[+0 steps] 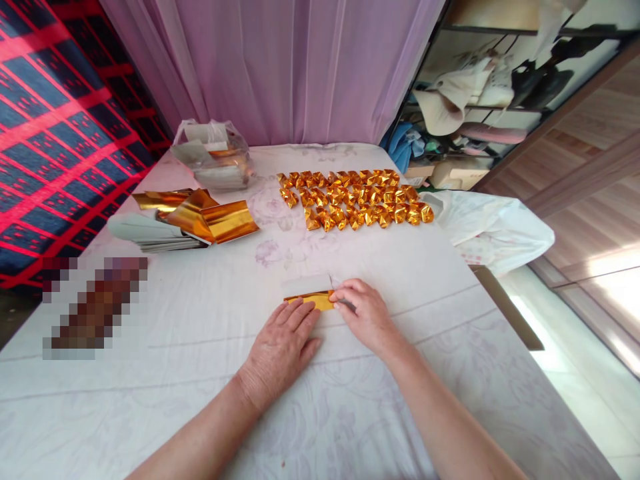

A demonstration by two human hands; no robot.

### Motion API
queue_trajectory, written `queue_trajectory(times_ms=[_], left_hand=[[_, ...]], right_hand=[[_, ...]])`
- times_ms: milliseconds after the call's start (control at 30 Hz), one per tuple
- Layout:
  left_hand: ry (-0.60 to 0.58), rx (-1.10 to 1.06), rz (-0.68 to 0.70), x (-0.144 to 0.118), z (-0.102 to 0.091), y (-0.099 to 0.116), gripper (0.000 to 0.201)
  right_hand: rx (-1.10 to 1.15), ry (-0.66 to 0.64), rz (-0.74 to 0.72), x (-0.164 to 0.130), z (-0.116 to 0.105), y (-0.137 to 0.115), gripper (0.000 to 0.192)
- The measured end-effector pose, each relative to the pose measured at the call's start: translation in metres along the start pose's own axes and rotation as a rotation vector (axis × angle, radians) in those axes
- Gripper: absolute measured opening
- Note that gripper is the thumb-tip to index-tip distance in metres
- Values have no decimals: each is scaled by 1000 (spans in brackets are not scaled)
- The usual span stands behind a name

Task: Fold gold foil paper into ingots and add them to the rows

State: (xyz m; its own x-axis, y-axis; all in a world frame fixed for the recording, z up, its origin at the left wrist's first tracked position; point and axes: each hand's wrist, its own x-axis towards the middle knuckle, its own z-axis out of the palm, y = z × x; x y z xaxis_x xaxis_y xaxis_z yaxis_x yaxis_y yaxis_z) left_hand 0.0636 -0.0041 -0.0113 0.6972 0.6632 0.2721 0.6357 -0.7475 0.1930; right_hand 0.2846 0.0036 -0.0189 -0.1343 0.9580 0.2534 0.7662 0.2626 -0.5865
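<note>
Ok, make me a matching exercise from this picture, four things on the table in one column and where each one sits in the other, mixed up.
Things:
1. folded gold pieces
2. gold sheet being folded
3. clear plastic bag
4. stack of gold sheets

Places:
A. far left corner of the table, by the curtain
B. under the left hand and right hand
C. in rows at the far middle
D. left edge, nearer than the bag

Pairs: 1-C, 2-B, 3-A, 4-D

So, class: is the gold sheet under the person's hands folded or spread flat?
Folded: the gold sheet shows as a narrow strip, left hand flat on it, right hand pressing its edge.
</note>
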Motion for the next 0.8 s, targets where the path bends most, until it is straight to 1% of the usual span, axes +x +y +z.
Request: queue_trajectory(times_ms=[133, 200, 333, 400, 433, 500, 600, 700, 800], left_hand=[[-19, 11, -4, 2, 0, 1, 41], [-26, 14, -10, 3, 0, 1, 40], [-19, 8, -16, 3, 2, 0, 39], [-11, 8, -15, 3, 3, 0, 39], [-9, 8, -16, 3, 3, 0, 39], [-8, 9, -21, 4, 3, 0, 40], [-12, 12, -22, 4, 3, 0, 41], [-18, 10, -20, 4, 3, 0, 42], [-17, 12, -15, 4, 4, -1, 42]], right_hand=[[46, -24, -81, 0, -5, 8, 26], [47, -11, -90, 1, -7, 7, 28], [37, 73, -32, 4, -10, -7, 21], [44, 138, -11, 8, -8, -17, 18], [44, 146, -21, 10, -6, -21, 18], [18, 129, -36, 13, 1, -25, 16], [-71, 59, -45, 14, 12, -25, 16], [-165, 49, -53, 12, 20, -23, 16], [-220, 47, -57, 10, 23, -22, 17]])
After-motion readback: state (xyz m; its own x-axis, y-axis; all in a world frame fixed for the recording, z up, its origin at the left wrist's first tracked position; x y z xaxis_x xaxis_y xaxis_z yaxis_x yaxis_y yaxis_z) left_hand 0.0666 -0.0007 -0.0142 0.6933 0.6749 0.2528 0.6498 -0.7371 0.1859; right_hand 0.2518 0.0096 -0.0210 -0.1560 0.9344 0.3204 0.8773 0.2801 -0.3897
